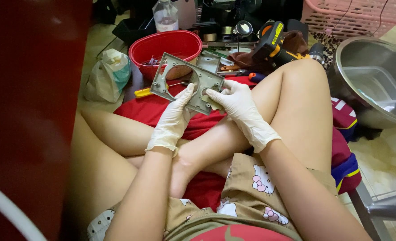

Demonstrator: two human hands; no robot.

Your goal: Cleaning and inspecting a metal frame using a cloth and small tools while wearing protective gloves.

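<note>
A grey metal plate (173,71) with a large round hole and smaller cut-outs is held up over my crossed legs. My left hand (173,120), in a white glove, grips its lower left edge. My right hand (238,107), also gloved, pinches the lower right corner, with the thumb at a small round hole. The plate tilts away from me toward a red plastic bowl (180,44).
A clear bottle (165,15), a yellow-and-black power drill (271,42) and dark tools lie beyond the bowl. A metal basin (358,49) holding a clear tub sits at right, under a pink basket (354,13). A tied plastic bag (108,73) is at left. A dark red surface (28,111) blocks the left side.
</note>
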